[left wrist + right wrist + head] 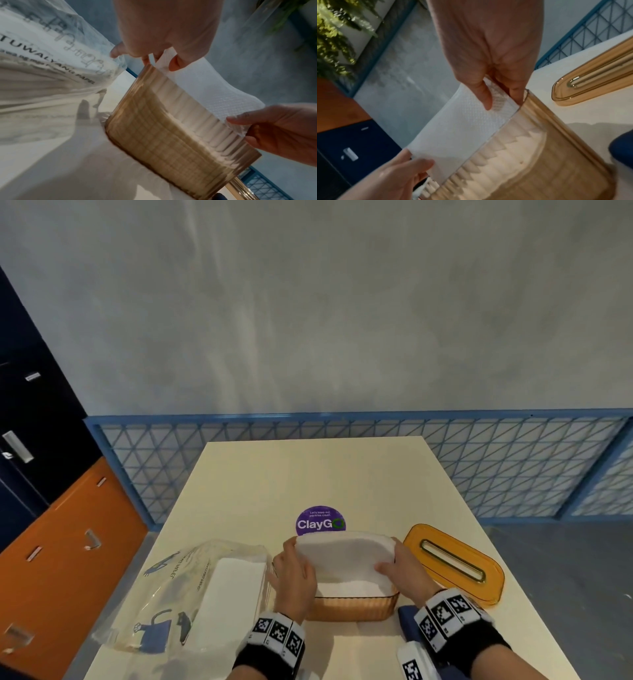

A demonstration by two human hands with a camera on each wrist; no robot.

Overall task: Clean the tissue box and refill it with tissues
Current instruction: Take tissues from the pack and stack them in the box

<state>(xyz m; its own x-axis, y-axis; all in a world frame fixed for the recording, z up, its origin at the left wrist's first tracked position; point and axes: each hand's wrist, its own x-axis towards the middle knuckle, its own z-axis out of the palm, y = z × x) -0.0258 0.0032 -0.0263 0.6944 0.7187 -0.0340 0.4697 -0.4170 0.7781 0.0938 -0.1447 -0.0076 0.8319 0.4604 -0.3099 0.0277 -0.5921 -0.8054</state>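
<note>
The box [352, 606] stands open at the table [308, 474] centre, its long axis from 9 to 3 o'clock. The tissues [344, 556] lie along it, half inside. My left hand [294, 577] pinches their 9 o'clock end, my right hand [406, 570] the 3 o'clock end. The lid [455, 563] lies at 3 o'clock, the bag [191, 587] at 9, a sticker [320, 520] at 12.

Low in the frame, the tissue box [352, 607] stands mid-desk [308, 470]; tissue pack [205, 587] left, lid [455, 563] right, sticker [320, 520] behind.
</note>
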